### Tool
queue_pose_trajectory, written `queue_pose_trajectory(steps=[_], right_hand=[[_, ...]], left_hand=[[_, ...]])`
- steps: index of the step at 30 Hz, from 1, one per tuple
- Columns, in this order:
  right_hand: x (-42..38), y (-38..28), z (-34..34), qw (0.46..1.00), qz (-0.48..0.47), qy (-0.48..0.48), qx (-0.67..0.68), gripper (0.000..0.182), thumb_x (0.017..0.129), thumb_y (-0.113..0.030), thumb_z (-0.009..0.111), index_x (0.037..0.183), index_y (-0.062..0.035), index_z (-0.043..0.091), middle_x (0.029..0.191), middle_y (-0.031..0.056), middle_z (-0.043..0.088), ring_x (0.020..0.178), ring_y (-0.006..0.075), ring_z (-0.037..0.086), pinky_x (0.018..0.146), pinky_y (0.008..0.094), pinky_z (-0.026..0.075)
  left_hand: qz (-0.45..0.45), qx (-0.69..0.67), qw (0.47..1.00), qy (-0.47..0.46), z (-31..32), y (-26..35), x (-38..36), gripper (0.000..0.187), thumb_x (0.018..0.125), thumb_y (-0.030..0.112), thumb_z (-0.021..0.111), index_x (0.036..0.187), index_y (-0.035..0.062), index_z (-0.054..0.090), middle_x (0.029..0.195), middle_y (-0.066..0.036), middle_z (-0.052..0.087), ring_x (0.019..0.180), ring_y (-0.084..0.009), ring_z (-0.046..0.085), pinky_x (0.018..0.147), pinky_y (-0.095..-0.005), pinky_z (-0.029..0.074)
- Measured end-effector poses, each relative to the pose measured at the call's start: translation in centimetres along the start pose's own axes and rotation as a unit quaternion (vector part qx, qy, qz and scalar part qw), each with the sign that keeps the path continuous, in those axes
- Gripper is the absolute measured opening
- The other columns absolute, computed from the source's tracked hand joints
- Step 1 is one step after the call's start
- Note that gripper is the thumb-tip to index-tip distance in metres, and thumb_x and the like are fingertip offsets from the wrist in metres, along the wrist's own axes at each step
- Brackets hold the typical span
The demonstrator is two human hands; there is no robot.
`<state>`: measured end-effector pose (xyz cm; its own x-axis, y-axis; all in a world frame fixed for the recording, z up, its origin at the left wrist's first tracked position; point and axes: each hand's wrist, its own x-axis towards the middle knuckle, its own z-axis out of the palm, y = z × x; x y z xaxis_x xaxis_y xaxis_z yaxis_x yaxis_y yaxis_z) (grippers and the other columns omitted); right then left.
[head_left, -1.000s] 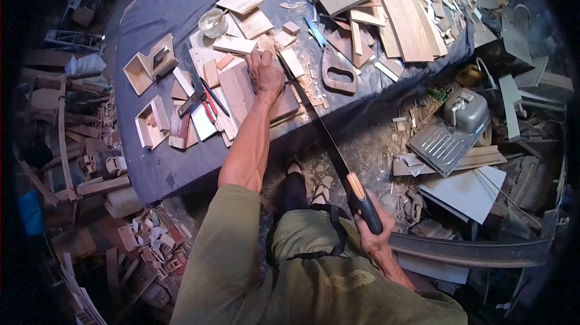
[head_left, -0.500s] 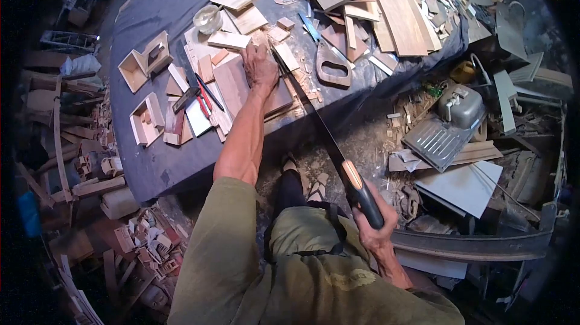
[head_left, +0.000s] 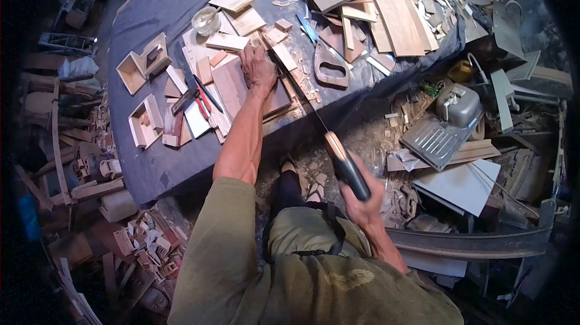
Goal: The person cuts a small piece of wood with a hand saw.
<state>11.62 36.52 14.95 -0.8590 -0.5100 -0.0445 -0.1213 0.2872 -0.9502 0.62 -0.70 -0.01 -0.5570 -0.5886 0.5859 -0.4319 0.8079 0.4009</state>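
Note:
My right hand [head_left: 364, 195] is wrapped around the handle of a handsaw [head_left: 344, 165]. Its dark blade slants up and away over the table's near edge, reaching the wood beside my left hand. My left hand [head_left: 260, 70] presses down with bent fingers on a piece of wood [head_left: 256, 40] just left of the blade; the fingers partly hide that piece. Under and left of this hand lies a brown wooden board [head_left: 231, 86]. A second saw [head_left: 330, 62] with a blue-tipped blade and wooden handle rests flat to the right.
On the cloth-covered table [head_left: 175, 165] stand a glass jar [head_left: 206, 20] and small wooden boxes [head_left: 145, 121]. Red-handled pliers [head_left: 202, 96] lie among offcuts. Long boards [head_left: 389, 8] and scraps fill the far right. A metal sink [head_left: 432, 141] sits on the cluttered floor.
My right hand has pushed the handsaw forward and left, so its handle is closer to the table. My left hand stays in place on the wood.

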Motion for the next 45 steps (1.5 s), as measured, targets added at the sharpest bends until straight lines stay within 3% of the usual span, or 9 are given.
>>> queue_pose_trajectory(steps=[2,9,14,17,21,25,39,40,45], right_hand=[[1.4,0.0,0.4,1.000,-0.007,-0.006,0.015,0.061,0.077,0.000,0.063,0.138,-0.0044,0.056,0.084,0.0120,0.067,0.070,0.0133,0.063,0.063,0.0298,0.052],[-3.9,-0.1,-3.1,0.999,-0.041,-0.006,-0.023,0.060,0.078,0.000,0.063,0.138,0.0001,0.055,0.110,0.0185,0.072,0.091,0.0158,0.069,0.079,0.0287,0.053],[1.8,0.6,0.6,1.000,-0.008,-0.004,0.015,0.058,0.079,0.000,0.062,0.137,-0.0043,0.057,0.090,0.0120,0.067,0.077,0.0130,0.063,0.069,0.0293,0.052],[1.1,0.1,0.4,0.999,0.041,-0.010,0.025,0.059,0.077,0.003,0.063,0.136,-0.0024,0.057,0.091,0.0063,0.067,0.080,0.0101,0.060,0.074,0.0245,0.049],[-0.9,0.9,0.3,0.999,0.011,-0.003,0.033,0.059,0.075,0.002,0.064,0.134,0.0009,0.058,0.098,0.0103,0.070,0.085,0.0118,0.063,0.078,0.0260,0.051],[-0.6,1.8,0.7,0.999,0.014,0.020,0.026,0.058,0.074,0.002,0.063,0.133,0.0009,0.059,0.097,0.0100,0.070,0.083,0.0119,0.063,0.077,0.0264,0.051],[-7.1,4.5,-2.1,0.999,-0.022,0.023,-0.024,0.056,0.076,0.000,0.067,0.132,-0.0008,0.060,0.096,0.0184,0.073,0.080,0.0154,0.071,0.071,0.0275,0.054],[-7.2,4.6,-1.8,0.998,-0.036,0.039,-0.013,0.056,0.077,0.001,0.065,0.132,-0.0011,0.060,0.088,0.0169,0.072,0.073,0.0134,0.069,0.067,0.0268,0.053],[-1.0,2.5,1.3,0.999,-0.017,0.025,0.015,0.058,0.078,0.001,0.066,0.135,-0.0038,0.058,0.105,0.0177,0.072,0.094,0.0175,0.070,0.082,0.0301,0.053]], left_hand=[[-0.023,-0.012,1.000,-0.013,-0.5,0.2,0.1,0.018,0.082,0.007,0.059,0.096,0.0010,0.070,0.115,-0.024,0.061,0.108,-0.0397,0.053,0.095,-0.0455,0.044],[-0.012,-0.021,1.000,-0.013,-0.7,0.3,0.1,0.017,0.081,0.005,0.060,0.095,0.0002,0.069,0.112,-0.023,0.061,0.105,-0.0395,0.054,0.094,-0.0453,0.044],[-0.021,-0.039,0.999,-0.012,-0.8,0.4,0.3,0.027,0.081,0.002,0.057,0.105,-0.0011,0.069,0.111,-0.024,0.061,0.106,-0.0405,0.053,0.095,-0.0456,0.043],[-0.002,-0.038,0.999,0.026,-0.9,1.1,0.1,0.026,0.082,0.002,0.057,0.105,-0.0001,0.069,0.112,-0.023,0.061,0.105,-0.0403,0.053,0.094,-0.0458,0.043],[-0.014,-0.030,0.999,0.004,-0.6,0.7,0.3,0.032,0.078,-0.001,0.054,0.106,-0.0017,0.068,0.103,-0.020,0.058,0.104,-0.0401,0.053,0.094,-0.0460,0.045],[-0.001,-0.070,0.997,0.027,-0.6,0.5,0.2,0.010,0.079,0.001,0.059,0.086,0.0003,0.066,0.095,-0.020,0.058,0.097,-0.0386,0.052,0.087,-0.0473,0.043],[0.023,-0.003,0.999,0.035,0.2,0.0,0.2,0.010,0.077,0.003,0.059,0.084,0.0015,0.067,0.095,-0.019,0.061,0.098,-0.0379,0.054,0.091,-0.0454,0.043],[0.033,-0.005,0.999,0.036,0.2,-0.1,0.1,0.010,0.078,0.003,0.060,0.084,0.0014,0.067,0.096,-0.020,0.061,0.099,-0.0381,0.054,0.091,-0.0453,0.043],[0.004,-0.018,1.000,-0.017,0.7,-0.9,0.1,0.021,0.078,0.009,0.066,0.099,0.0050,0.070,0.108,-0.022,0.061,0.105,-0.0382,0.053,0.095,-0.0460,0.042]])
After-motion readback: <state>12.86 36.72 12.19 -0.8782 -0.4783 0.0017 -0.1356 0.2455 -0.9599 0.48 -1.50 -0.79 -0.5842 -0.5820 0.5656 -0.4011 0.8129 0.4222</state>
